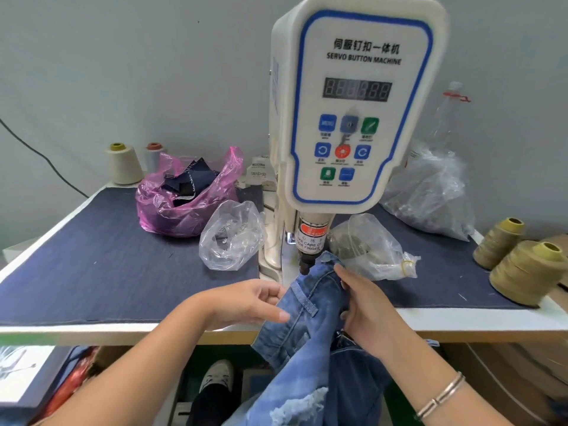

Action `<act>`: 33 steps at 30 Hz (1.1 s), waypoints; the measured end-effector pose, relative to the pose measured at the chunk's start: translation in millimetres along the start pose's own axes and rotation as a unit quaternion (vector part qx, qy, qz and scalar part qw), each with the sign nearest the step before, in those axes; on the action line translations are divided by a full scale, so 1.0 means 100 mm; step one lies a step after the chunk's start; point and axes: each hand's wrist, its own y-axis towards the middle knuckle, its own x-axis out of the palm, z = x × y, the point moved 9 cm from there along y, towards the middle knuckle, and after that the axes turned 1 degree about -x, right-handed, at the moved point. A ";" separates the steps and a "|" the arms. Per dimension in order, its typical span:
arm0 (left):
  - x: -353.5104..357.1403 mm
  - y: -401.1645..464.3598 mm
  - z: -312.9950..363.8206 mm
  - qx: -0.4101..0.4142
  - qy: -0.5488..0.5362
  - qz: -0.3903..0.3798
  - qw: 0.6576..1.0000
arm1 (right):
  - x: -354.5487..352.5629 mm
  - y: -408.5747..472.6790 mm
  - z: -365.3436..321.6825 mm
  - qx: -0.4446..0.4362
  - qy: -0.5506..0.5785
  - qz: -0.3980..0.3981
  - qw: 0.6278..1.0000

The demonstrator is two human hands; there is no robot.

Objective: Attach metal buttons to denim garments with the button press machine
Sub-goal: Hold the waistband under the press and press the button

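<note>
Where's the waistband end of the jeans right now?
In the head view, centre: the jeans waistband end sits under the press head, between the left hand and right hand.

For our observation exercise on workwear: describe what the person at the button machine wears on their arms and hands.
Both forearms are bare, with no sleeves and no gloves in view. The left hand shows no jewellery. Above the right hand, the forearm carries a thin silver-coloured metal bangle made of parallel bands.
</note>
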 end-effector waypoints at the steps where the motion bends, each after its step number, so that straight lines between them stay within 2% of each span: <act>1: 0.00 -0.01 -0.01 -0.009 0.041 -0.003 0.999 | -0.04 0.01 0.00 0.001 0.019 0.010 1.000; 4: -0.03 -0.03 0.00 -0.022 0.134 -0.016 0.991 | -0.18 0.04 -0.10 -0.015 0.066 0.034 0.997; 7: -0.14 -0.05 0.11 0.004 0.091 -0.011 0.996 | -0.29 0.05 -0.16 -0.006 0.079 0.044 0.996; 11: -0.22 -0.08 0.17 0.012 0.030 -0.003 0.999 | -0.35 0.08 -0.08 0.030 0.037 0.049 0.998; 13: -0.29 -0.07 0.23 0.024 0.002 0.022 0.999 | -0.33 0.08 -0.04 0.051 0.003 0.027 0.998; 16: -0.37 -0.07 0.39 0.050 -0.011 0.055 0.997 | -0.16 0.02 -0.04 0.081 -0.061 -0.055 0.993; 19: -0.45 -0.03 0.54 0.054 0.038 0.099 0.993 | -0.04 0.05 -0.12 0.060 -0.136 -0.093 0.985; 22: -0.56 0.02 0.55 0.040 0.129 0.154 0.979 | 0.00 0.11 -0.16 0.024 -0.162 -0.074 0.984; 26: -0.66 -0.01 0.46 0.050 0.108 0.182 0.976 | 0.01 0.19 -0.16 -0.022 -0.154 -0.024 0.988; 33: -0.64 0.01 0.17 0.041 0.078 0.214 0.973 | 0.01 0.30 -0.11 -0.032 -0.074 0.013 0.997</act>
